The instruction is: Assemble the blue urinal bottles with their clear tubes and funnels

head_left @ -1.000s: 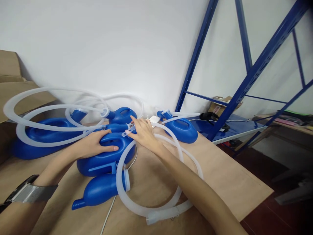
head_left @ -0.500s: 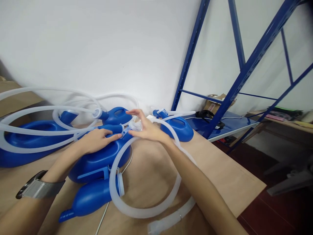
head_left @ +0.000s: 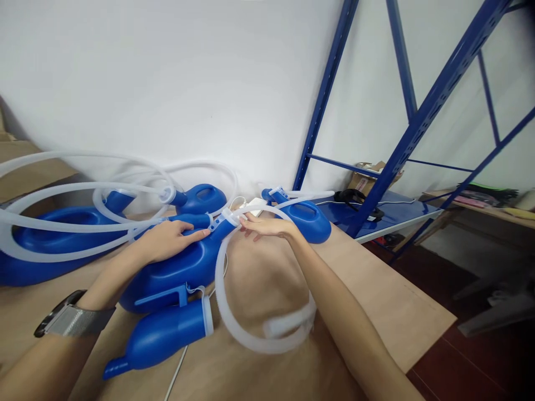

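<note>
A blue plastic bottle (head_left: 175,275) with a moulded handle lies in front of me, its neck pointing away to the right. My left hand (head_left: 169,240) holds it from above, with the thumb stretched along the neck. A whitish cap (head_left: 230,217) sits on that neck, and a translucent hose (head_left: 221,301) runs from it and curls over the table. At the cap, my right hand (head_left: 265,225) has its fingers stretched out and apart, the tips beside or touching the cap. Below lies a second blue container (head_left: 167,334) with a white rim and a spout.
More blue bottles (head_left: 62,234) with looped hoses stand at the left, and another bottle (head_left: 309,220) is at the back right. A white box (head_left: 257,206) and cable lie behind my right hand. A blue metal rack (head_left: 371,220) stands beyond the wooden table (head_left: 401,306).
My right hand has turned over at the cap, its fingers now pointing down and left. The hose loop has swung, and its free end moved up and away. My left hand has stayed put.
</note>
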Demonstrator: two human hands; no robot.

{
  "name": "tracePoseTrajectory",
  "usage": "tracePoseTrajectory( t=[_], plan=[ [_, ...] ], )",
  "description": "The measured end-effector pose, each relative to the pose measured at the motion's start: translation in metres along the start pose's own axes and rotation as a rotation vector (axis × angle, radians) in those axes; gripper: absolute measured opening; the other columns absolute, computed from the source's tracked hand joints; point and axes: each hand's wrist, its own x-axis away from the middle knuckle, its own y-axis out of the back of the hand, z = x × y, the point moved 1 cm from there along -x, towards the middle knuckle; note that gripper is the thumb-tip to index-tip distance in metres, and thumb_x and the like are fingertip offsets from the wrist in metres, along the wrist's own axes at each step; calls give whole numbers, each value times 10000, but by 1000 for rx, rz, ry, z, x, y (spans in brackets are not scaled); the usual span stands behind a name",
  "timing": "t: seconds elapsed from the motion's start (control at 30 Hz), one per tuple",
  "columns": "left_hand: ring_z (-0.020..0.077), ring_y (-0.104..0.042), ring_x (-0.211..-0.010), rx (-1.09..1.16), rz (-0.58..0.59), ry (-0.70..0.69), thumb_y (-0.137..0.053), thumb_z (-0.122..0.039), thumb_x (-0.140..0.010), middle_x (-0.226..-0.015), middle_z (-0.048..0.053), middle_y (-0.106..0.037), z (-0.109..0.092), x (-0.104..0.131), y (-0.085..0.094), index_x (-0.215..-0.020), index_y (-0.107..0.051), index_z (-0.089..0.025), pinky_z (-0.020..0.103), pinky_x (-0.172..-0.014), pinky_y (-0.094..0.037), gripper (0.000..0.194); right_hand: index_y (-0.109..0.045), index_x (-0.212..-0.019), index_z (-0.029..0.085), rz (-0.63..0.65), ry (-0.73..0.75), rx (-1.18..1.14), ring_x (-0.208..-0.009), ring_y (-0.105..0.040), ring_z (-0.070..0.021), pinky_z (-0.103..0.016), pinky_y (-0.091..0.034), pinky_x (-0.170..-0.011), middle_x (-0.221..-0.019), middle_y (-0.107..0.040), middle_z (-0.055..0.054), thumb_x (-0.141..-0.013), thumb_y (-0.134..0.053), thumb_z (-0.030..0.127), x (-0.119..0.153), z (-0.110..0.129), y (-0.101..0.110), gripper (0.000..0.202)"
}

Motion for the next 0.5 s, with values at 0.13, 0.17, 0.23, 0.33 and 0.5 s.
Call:
tracePoseTrajectory(
  t=[0.13, 0.17, 0.23, 0.33, 0.5],
  plan=[
    [407, -710, -1069, -44, 65, 61, -413, -963, -776, -1089, 130, -812, -2, 0, 0, -944, -824, -244, 453, -895, -503, 845, -696, -1384, 301, -68, 179, -129, -1292, -609, -244, -396, -476, -1124, -1458, -647, -53, -936, -698, 483, -6, -3, -5, 484],
    [409, -707, -1085, -48, 63, 60, -419, -961, -774, -1113, 132, -810, -3, 1, 1, -959, -825, -244, 452, -903, -505, 845, -765, -1263, 280, -103, 256, -195, -1323, -591, -253, -400, -429, -1174, -1406, -685, -49, -902, -728, 444, -10, -4, -7, 398],
    [412, -707, -1096, -54, 51, 51, -439, -948, -774, -1133, 133, -809, -4, 1, 1, -975, -830, -247, 448, -906, -510, 828, -820, -1069, 259, -167, 396, -371, -1349, -581, -272, -411, -374, -1219, -1291, -748, -43, -833, -745, 377, -19, -4, -17, 274],
    [404, -716, -1078, -58, 42, 33, -448, -929, -784, -1111, 128, -813, -4, 1, 1, -969, -828, -252, 445, -914, -513, 798, -811, -1061, 260, -197, 482, -641, -1260, -650, -281, -412, -450, -1153, -1183, -791, -31, -776, -694, 348, -37, -4, -41, 320],
    [411, -715, -1108, -69, 48, 19, -424, -909, -810, -1143, 138, -810, -2, 0, -2, -985, -816, -242, 454, -939, -506, 794, -766, -1093, 242, -293, 398, -841, -973, -746, -246, -360, -594, -841, -1088, -802, -42, -851, -693, 497, -50, -1, -72, 359]
  ],
)
